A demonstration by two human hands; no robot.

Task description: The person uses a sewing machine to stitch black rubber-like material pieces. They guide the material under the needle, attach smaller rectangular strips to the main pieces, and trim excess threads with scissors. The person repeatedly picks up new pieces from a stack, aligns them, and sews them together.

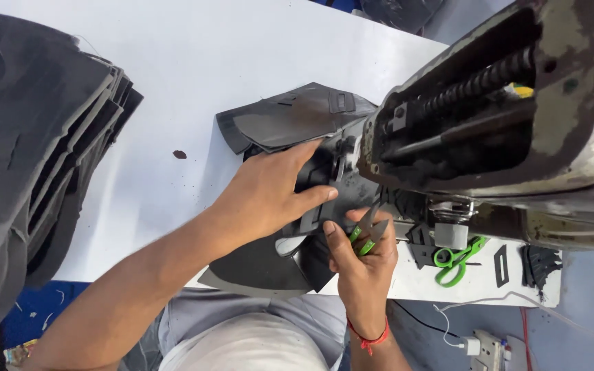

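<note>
Under the sewing machine head (489, 130) my left hand (269, 196) presses spread fingers on the black shoe-upper piece (297, 120), seemingly mid-seam, while my right hand (362, 264) pinches green thread snips (367, 233), trimming likely unfinished.

A stitching workshop: worn industrial sewing machine (503, 124), stacked black cut pieces (42, 158).

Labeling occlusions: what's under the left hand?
Black cut pieces lie under the left hand, fanning out past it on the white table. The part beneath the palm is hidden.
</note>
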